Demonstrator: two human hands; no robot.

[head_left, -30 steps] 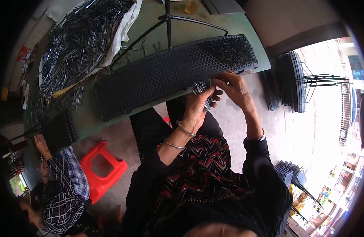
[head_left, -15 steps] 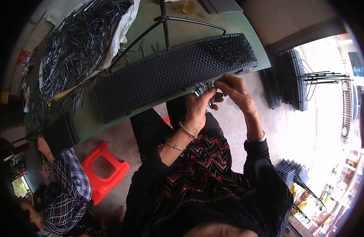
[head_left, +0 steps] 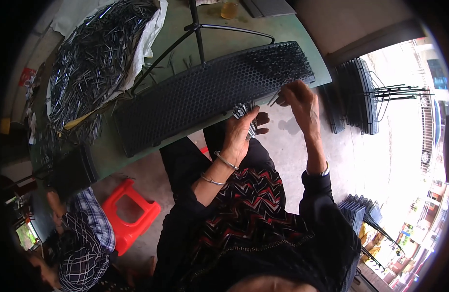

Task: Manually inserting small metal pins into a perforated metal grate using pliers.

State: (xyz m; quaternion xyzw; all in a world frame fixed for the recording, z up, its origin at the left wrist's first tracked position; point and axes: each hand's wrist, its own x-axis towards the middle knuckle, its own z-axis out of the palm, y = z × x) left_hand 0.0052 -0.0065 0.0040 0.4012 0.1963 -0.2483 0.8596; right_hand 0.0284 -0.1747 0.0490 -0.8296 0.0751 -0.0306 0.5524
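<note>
A bundle of thin, shiny dark strips [head_left: 241, 111] is gripped in my left hand [head_left: 238, 134], just off the near edge of a long black perforated panel [head_left: 185, 95]. My right hand [head_left: 304, 108] is closed in a pinch around a thin dark strip [head_left: 273, 100], close to the panel's right end. That end has a dense patch of dark strips [head_left: 283, 61] standing in its holes, while the holes over the rest of the panel look unfilled. A black metal frame [head_left: 199, 44] with slanting legs rises at the panel's far side.
Loose strips fill a large white sack [head_left: 158, 24] on the green table [head_left: 312, 36]. A glass of amber liquid [head_left: 229, 9] stands at the back. Left of me are a red stool [head_left: 151, 214] and another person [head_left: 83, 253]. Black racks [head_left: 356, 97] stand at right.
My right hand has moved away from the bundle, right and slightly up toward the panel's right end, carrying a strip. My left hand still holds the bundle, shifted slightly left.
</note>
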